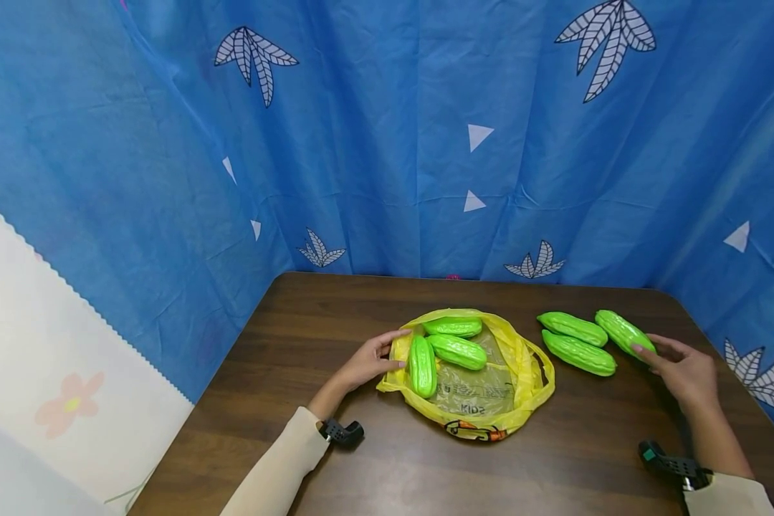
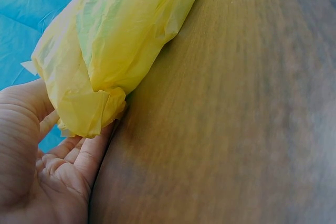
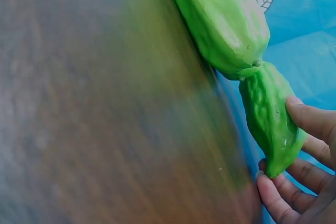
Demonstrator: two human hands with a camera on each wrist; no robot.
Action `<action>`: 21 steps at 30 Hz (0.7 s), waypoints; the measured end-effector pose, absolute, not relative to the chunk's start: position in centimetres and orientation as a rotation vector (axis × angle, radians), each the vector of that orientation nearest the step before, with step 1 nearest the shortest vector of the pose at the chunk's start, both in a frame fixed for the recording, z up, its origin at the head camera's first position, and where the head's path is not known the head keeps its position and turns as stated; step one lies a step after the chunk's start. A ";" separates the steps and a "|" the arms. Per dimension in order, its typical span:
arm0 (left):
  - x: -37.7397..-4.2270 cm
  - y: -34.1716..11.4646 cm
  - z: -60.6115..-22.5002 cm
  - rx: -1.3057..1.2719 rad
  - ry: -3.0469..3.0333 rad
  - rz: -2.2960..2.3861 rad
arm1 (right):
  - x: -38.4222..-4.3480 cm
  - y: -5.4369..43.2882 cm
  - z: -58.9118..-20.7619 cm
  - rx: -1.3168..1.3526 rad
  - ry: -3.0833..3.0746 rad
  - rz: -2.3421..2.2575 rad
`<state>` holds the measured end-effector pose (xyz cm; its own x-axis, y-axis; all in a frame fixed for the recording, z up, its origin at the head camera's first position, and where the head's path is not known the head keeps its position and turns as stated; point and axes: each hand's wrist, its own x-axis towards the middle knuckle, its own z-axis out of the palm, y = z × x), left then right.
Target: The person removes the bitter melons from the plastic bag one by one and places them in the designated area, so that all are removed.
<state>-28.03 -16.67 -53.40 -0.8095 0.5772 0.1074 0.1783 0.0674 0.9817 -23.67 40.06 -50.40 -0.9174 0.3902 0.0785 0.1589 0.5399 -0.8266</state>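
1. gripping a green gourd (image 1: pixel 622 332) at the right of the brown desk (image 1: pixel 426 473), the right hand (image 1: pixel 686 369) sets its thumb against one side, fingers opposite.
2. holding the rim of a yellow plastic bag (image 1: pixel 522 408), the left hand (image 1: pixel 368 358) rests at the bag's left side.
3. three gourds (image 1: pixel 458 352) lie inside the open bag.
4. two loose gourds (image 1: pixel 579 352) lie side by side between bag and gripped gourd.
5. a blue curtain (image 1: pixel 374 143) with white leaf prints hangs behind.

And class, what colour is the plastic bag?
The plastic bag is yellow; the head view shows it best.
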 end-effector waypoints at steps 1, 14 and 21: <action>-28.0 -16.7 -53.4 0.756 2.038 1.800 | -23.7 40.1 -50.4 -0.459 -2.533 1.309; -28.1 -16.6 -53.5 0.743 2.026 1.798 | -23.7 39.9 -50.9 -0.452 -2.586 1.192; -28.3 -16.6 -53.6 0.743 2.021 1.802 | -23.8 39.9 -51.0 -0.452 -2.592 1.188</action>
